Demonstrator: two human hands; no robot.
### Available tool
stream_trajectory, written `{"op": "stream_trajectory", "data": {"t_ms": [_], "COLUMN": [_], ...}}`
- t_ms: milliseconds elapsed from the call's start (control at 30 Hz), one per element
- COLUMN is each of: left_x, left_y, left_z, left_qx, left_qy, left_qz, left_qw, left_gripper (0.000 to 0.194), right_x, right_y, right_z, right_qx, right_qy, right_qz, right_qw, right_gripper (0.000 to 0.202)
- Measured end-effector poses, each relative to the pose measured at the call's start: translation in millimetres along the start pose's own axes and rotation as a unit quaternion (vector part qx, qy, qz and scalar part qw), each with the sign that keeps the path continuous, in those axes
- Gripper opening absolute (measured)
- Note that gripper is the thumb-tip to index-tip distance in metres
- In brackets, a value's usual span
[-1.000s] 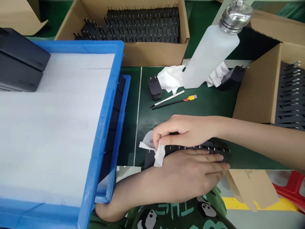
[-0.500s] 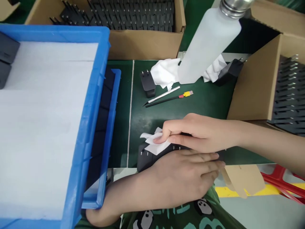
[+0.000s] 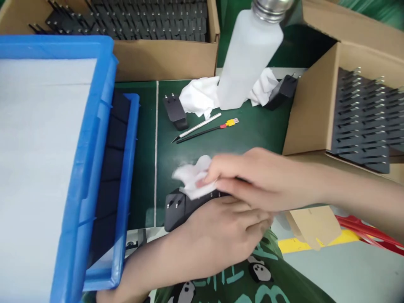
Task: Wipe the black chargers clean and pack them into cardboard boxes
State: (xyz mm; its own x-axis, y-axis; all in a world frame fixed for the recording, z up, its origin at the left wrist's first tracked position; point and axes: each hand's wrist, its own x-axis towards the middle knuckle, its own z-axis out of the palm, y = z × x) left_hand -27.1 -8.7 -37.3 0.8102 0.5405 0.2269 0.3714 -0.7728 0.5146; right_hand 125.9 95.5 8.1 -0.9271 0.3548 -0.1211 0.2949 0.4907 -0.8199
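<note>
A row of black plug adapters (image 3: 175, 214), prongs up, lies at the near edge of the green table. My left hand (image 3: 229, 227) is laid along the row with its fingers stretched out, covering much of it; its thumb is hidden. Pinched between the thumb and fingers of my right hand (image 3: 252, 176) is a white wiping cloth (image 3: 191, 176), blurred by motion, over the prongs. Beyond the hands lie a USB cable end (image 3: 232, 122) with yellow and red tape and a silver pen-like tool (image 3: 202, 125). A single adapter (image 3: 175, 112) sits behind them.
Blue trays (image 3: 83, 147) are stacked at left. A cardboard box (image 3: 167, 59) of adapters stands behind, another box (image 3: 311, 105) at right. A translucent bottle (image 3: 249, 59) with a metal cap stands between crumpled white cloths (image 3: 200, 94), near another black adapter (image 3: 282, 90).
The view has shifted, so the scene sits further left. The cloth in my right hand has moved slightly along the row, uncovering prongs at its left end. My left hand stays on the adapters.
</note>
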Motion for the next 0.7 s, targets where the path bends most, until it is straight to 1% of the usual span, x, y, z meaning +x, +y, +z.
{"op": "stream_trajectory", "data": {"t_ms": [67,100,200,267,367,400,433,467,500,533,567,600,667,700], "left_x": [1.2,1.7,2.0,1.6,0.2,-0.2,-0.6,-0.9,-1.0,-1.0,-0.9,-0.6,0.0,0.3], "left_y": [1.1,1.5,2.4,2.9,3.5,3.6,3.7,3.6,3.6,3.5,3.6,3.7,4.2,4.5], "left_z": [0.2,0.9,3.6,5.0,5.6,5.4,5.1,4.8,4.4,4.2,4.0,4.0,4.3,4.5], "left_qx": [-0.008,-0.009,0.000,0.015,0.034,0.036,0.037,0.037,0.038,0.038,0.038,0.036,0.032,0.033], "left_qy": [0.005,0.011,0.028,0.020,0.004,0.000,-0.004,-0.008,-0.011,-0.013,-0.012,-0.008,0.006,0.010], "left_qz": [-0.011,-0.010,0.002,-0.001,-0.009,-0.009,-0.007,-0.003,-0.001,0.000,0.001,0.000,-0.008,-0.011], "left_qw": [1.000,1.000,1.000,1.000,0.999,0.999,0.999,0.999,0.999,0.999,0.999,0.999,0.999,0.999], "left_gripper": [0.032,0.032,0.032,0.034,0.037,0.037,0.038,0.038,0.039,0.039,0.039,0.038,0.034,0.034], "right_x": [-0.9,-5.5,-32.2,-54.1,-80.9,-86.1,-88.6,-88.4,-85.6,-80.8,-74.8,-68.6,-59.2,-57.0], "right_y": [3.6,5.9,10.4,9.9,4.7,2.3,0.0,-2.1,-3.6,-4.3,-4.1,-2.9,1.6,4.3], "right_z": [7.0,7.3,-2.4,-13.6,-29.6,-32.8,-34.1,-33.2,-30.0,-24.6,-17.8,-10.4,2.8,7.3], "right_qx": [0.024,0.026,0.018,-0.007,-0.068,-0.087,-0.106,-0.116,-0.111,-0.086,-0.046,0.001,0.084,0.106], "right_qy": [-0.060,-0.075,-0.070,-0.068,-0.093,-0.090,-0.067,-0.025,0.034,0.090,0.126,0.134,0.094,0.072], "right_qz": [0.016,0.031,0.071,0.098,0.151,0.162,0.170,0.172,0.170,0.163,0.154,0.146,0.132,0.133], "right_qw": [0.998,0.996,0.995,0.993,0.982,0.979,0.977,0.978,0.978,0.979,0.979,0.980,0.983,0.983], "right_gripper": [0.016,0.015,0.011,0.012,0.021,0.023,0.025,0.023,0.020,0.016,0.013,0.012,0.011,0.011]}}
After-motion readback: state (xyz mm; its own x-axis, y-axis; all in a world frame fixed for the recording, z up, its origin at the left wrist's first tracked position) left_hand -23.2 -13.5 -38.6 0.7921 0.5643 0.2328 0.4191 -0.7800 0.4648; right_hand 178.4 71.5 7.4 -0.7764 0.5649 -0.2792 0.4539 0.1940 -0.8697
